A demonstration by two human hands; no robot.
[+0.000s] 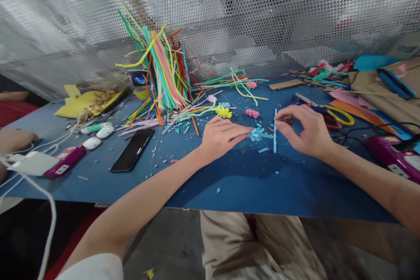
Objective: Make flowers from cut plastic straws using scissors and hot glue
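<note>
Lightly, we judge, is how to pinch the blue sprig (256,134), sparing its fringe; it sits between our hands at the worktop (243,183); left hand (218,138): fingers nearly closed, tips holding the sprig; right hand (308,131): fingertips together on one blue strip (274,140); we count one yellow cluster (223,111), two pink clusters (252,113), one phone (133,151) (coloured stems (167,70) too many to tally).

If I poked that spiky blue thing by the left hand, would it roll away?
Probably not far: the spiky blue piece has prongs sticking out unevenly. It's likely light, being so small at the left hand's fingertips. Those thin prongs might bend if squeezed.
</note>
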